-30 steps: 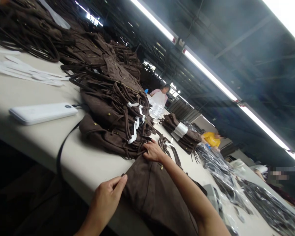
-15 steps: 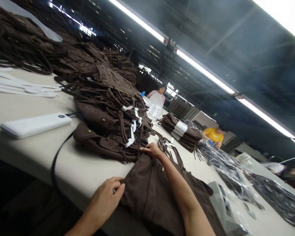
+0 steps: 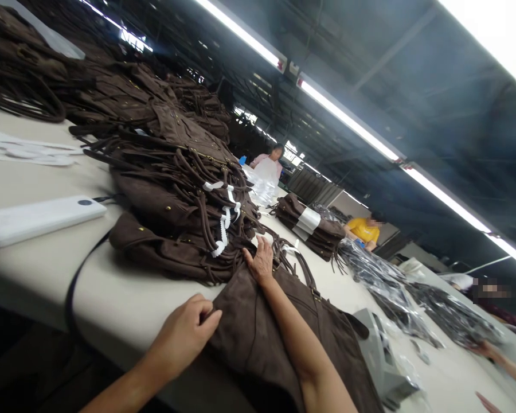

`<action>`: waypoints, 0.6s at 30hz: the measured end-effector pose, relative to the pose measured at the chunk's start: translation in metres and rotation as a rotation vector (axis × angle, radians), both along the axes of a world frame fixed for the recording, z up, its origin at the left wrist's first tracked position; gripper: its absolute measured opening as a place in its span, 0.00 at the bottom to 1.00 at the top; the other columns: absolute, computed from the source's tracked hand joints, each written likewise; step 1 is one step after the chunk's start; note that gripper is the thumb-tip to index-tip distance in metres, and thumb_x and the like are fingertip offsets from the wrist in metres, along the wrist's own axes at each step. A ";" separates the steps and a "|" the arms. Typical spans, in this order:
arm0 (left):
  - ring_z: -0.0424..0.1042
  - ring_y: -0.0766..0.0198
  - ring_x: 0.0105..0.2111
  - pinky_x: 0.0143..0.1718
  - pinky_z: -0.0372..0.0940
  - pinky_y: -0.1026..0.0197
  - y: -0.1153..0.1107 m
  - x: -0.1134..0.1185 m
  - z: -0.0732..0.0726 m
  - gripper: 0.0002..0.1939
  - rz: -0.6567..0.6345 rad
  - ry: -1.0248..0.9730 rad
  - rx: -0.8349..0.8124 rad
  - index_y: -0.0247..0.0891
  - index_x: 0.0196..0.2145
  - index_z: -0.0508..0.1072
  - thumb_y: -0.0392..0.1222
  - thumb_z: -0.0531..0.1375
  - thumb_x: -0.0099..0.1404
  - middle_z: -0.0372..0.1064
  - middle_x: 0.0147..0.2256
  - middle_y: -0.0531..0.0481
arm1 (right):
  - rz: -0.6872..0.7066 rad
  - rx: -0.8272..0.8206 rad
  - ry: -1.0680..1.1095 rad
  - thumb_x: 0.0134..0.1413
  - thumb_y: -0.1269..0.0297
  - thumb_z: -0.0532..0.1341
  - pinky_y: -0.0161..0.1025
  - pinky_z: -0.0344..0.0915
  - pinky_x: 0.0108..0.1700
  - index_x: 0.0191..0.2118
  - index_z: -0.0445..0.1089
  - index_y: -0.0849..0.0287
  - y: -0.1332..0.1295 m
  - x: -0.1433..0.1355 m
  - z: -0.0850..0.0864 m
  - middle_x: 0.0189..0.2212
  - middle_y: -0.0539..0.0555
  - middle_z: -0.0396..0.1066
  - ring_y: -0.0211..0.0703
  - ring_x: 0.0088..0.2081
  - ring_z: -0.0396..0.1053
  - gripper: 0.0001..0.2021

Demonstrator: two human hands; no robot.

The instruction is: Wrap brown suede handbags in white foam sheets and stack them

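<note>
A dark brown bag lies across the table's front edge, its lower part hanging toward me. My left hand is closed at the bag's left edge, thumb and fingers pinched on the fabric. My right hand rests on the bag's upper corner with its fingers apart, beside its dark straps. Behind it is a heap of similar brown bags with handles, cords and white wrapping strips.
A white power bank with a black cable and white strips lie at left. Right are a grey device, bundled bags and plastic-wrapped items. People stand beyond; another person's hands show at right.
My right hand has opened from its pinch, its fingers now spread upward. The view has shifted slightly right. Another person's hands have appeared at the right edge.
</note>
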State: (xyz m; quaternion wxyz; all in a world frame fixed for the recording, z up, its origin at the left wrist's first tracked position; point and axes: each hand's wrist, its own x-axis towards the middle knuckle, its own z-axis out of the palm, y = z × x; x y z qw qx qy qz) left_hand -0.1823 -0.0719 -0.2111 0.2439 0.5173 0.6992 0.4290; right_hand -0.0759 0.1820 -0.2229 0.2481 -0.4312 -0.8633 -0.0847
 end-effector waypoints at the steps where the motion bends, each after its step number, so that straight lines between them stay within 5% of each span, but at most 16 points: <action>1: 0.63 0.64 0.25 0.31 0.57 0.61 0.001 -0.005 -0.003 0.18 0.011 0.027 0.007 0.41 0.17 0.52 0.52 0.48 0.59 0.59 0.24 0.53 | -0.034 -0.042 -0.021 0.65 0.48 0.53 0.54 0.49 0.63 0.67 0.51 0.62 0.000 -0.002 0.000 0.62 0.67 0.56 0.56 0.64 0.52 0.32; 6: 0.64 0.60 0.28 0.33 0.61 0.57 -0.008 -0.002 -0.034 0.16 0.239 0.276 0.104 0.43 0.21 0.55 0.51 0.49 0.63 0.60 0.26 0.51 | -0.073 -0.240 -0.035 0.68 0.45 0.46 0.62 0.43 0.64 0.69 0.47 0.58 0.001 -0.007 0.000 0.61 0.65 0.60 0.56 0.63 0.54 0.32; 8: 0.67 0.54 0.34 0.39 0.64 0.53 -0.018 0.005 -0.035 0.13 0.333 0.429 0.226 0.42 0.27 0.62 0.50 0.49 0.66 0.63 0.31 0.45 | -0.059 -0.314 -0.026 0.67 0.43 0.46 0.64 0.41 0.64 0.69 0.48 0.58 0.002 -0.007 0.001 0.61 0.64 0.61 0.57 0.63 0.54 0.33; 12: 0.61 0.44 0.58 0.57 0.61 0.43 -0.020 0.013 0.011 0.16 0.258 0.726 0.350 0.34 0.49 0.68 0.37 0.50 0.66 0.59 0.56 0.33 | -0.023 -0.378 0.021 0.68 0.44 0.45 0.64 0.39 0.65 0.69 0.48 0.60 0.004 -0.004 0.000 0.61 0.64 0.61 0.57 0.63 0.55 0.33; 16: 0.63 0.53 0.59 0.60 0.60 0.50 0.025 0.023 0.076 0.21 -0.228 0.840 0.288 0.36 0.47 0.74 0.26 0.47 0.62 0.64 0.57 0.39 | 0.001 -0.377 0.074 0.68 0.46 0.46 0.62 0.37 0.65 0.69 0.47 0.61 0.006 -0.002 -0.004 0.62 0.65 0.60 0.57 0.63 0.54 0.32; 18: 0.66 0.57 0.58 0.60 0.61 0.54 0.056 0.031 0.087 0.22 -0.425 0.861 0.290 0.36 0.51 0.73 0.27 0.47 0.64 0.67 0.56 0.42 | 0.007 -0.381 0.087 0.69 0.47 0.48 0.61 0.37 0.65 0.69 0.47 0.62 0.006 -0.001 -0.006 0.61 0.66 0.60 0.57 0.63 0.54 0.32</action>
